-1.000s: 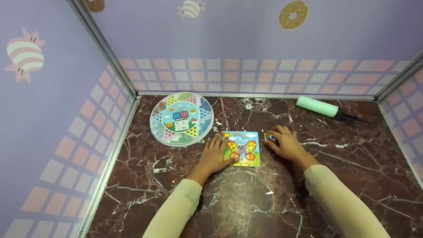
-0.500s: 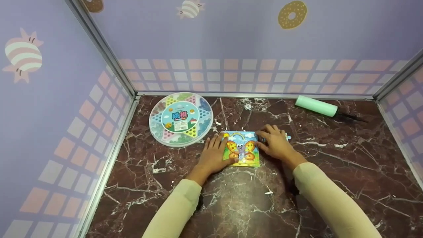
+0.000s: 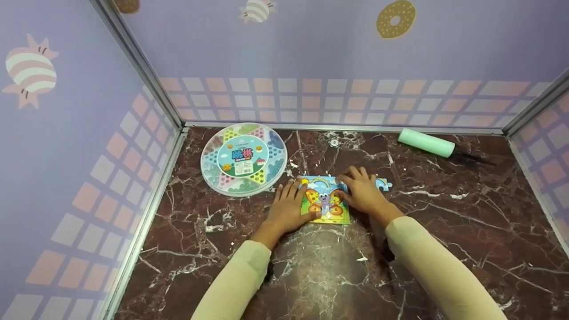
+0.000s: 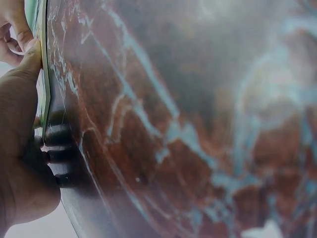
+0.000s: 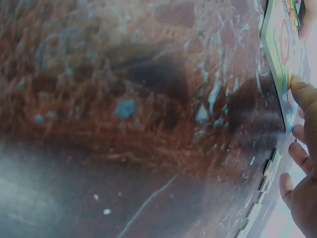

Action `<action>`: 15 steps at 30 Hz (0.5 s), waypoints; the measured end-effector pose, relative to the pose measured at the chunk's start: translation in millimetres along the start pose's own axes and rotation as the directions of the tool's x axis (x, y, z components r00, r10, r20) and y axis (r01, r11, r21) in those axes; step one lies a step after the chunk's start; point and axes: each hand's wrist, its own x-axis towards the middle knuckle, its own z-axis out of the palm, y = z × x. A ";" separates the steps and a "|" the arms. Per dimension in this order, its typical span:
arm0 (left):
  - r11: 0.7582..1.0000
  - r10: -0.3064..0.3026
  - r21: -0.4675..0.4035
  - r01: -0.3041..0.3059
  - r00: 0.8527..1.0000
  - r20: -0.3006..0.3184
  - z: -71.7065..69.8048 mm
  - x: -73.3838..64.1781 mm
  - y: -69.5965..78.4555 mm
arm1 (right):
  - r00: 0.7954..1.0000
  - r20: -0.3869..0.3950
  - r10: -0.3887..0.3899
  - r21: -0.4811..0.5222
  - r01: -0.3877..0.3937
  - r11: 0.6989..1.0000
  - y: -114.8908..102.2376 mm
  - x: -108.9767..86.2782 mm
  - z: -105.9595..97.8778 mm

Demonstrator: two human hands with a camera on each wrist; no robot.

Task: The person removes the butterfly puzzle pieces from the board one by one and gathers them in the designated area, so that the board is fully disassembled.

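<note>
A square butterfly jigsaw puzzle (image 3: 326, 213) lies on the dark marbled tabletop in the head view. My left hand (image 3: 288, 206) rests on its left side, fingers extended near the upper left corner and thumb over the lower part; the left wrist view shows that thumb at the edge. My right hand (image 3: 364, 191) reaches over the upper right part, index finger and thumb bent and spread a little apart on the picture. I cannot tell whether they pinch a piece. Just right of this hand lie joined puzzle pieces (image 3: 382, 184), partly hidden by it.
A round Chinese checkers box (image 3: 243, 160) stands back left. At the back right lies a light green cylinder (image 3: 426, 143) with a black rod. A small round object (image 3: 334, 143) sits near the back wall (image 3: 293, 44). Patterned panels bound the back and sides.
My right hand has moved left from beside the puzzle pieces onto the upper right of the jigsaw puzzle, uncovering the pieces' right end. The left hand and the jigsaw puzzle stay in place.
</note>
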 end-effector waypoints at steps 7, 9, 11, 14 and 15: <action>1.000 -0.008 -0.016 0.008 1.000 0.012 2.9 2.0 -3.0 | 1.000 0.017 0.002 -0.037 -0.001 0.999 -7.1 1.6 -1.7; 1.000 -0.001 -0.023 0.001 1.000 0.006 3.4 2.3 -3.5 | 1.000 0.027 0.010 -0.043 -0.009 0.999 -8.7 2.9 -1.7; 1.000 0.003 -0.025 -0.003 1.000 0.005 3.5 2.8 -3.7 | 0.999 0.042 0.020 -0.051 -0.018 0.999 -10.2 4.2 -1.6; 1.000 0.005 -0.025 -0.004 1.000 0.007 3.4 3.2 -3.8 | 0.996 0.071 0.046 -0.053 -0.043 0.998 -12.2 5.5 -1.7; 1.000 0.006 -0.025 -0.006 1.000 0.007 3.5 3.5 -3.9 | 0.996 0.076 0.051 -0.057 -0.047 0.997 -12.7 5.8 -1.6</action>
